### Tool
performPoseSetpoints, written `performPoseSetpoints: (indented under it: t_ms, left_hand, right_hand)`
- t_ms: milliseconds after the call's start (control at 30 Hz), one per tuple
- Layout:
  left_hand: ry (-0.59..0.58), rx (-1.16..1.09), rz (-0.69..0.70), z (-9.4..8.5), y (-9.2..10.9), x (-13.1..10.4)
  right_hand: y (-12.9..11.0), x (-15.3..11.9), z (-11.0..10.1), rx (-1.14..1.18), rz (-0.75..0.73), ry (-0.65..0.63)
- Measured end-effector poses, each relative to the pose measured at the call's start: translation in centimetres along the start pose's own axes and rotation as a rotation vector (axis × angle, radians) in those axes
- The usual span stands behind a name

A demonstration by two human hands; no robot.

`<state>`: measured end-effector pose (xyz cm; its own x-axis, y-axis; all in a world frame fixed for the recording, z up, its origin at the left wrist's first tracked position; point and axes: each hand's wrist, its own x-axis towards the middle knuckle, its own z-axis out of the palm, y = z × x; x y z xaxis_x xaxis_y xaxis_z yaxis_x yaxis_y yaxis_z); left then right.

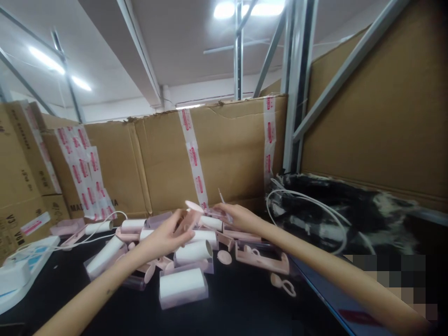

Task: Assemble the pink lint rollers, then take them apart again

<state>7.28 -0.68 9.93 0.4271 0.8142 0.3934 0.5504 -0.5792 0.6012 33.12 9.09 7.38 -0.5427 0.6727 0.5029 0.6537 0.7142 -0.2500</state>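
Note:
Over the pile at the middle, my left hand (pixel 171 237) has its fingers wrapped round a pink plastic part (pixel 194 207) with a round disc end. My right hand (pixel 229 215) is just to the right, its fingers closed on a thin clear pointed piece (pixel 221 197) that sticks upward; its exact kind is hard to tell. Beneath and around both hands lie white rolls (pixel 182 285), some in clear holders. A pink holder (pixel 262 259), a loose pink disc (pixel 224 256) and a pink heart-shaped clip (pixel 283 284) lie on the black surface.
A white power strip (pixel 38 266) with plug and cables is at the left. Cardboard walls (pixel 231 154) stand behind the pile. A metal post (pixel 296 93) rises at the right, beside a black wrapped bundle (pixel 325 210) and looped white cable (pixel 341 233).

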Motion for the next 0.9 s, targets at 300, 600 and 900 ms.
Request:
performPoseSetpoints:
  t_ms: [300,600,900]
  left_hand:
    - [0.019,0.347,0.123,2.0,1.3,-2.4]
    - [-0.18,0.885,0.741,12.5,0.7,-6.4]
    - [-0.093,0.701,0.633,9.9,1.4,-1.3]
  right_hand:
    - [-5.5,-3.0,-1.2,0.423,0.073,0.197]
    - [-3.6,-10.7,-3.4,0.5,0.056,0.454]
    - [-3.4,-9.9,-6.3,0.267,0.231,0.463]
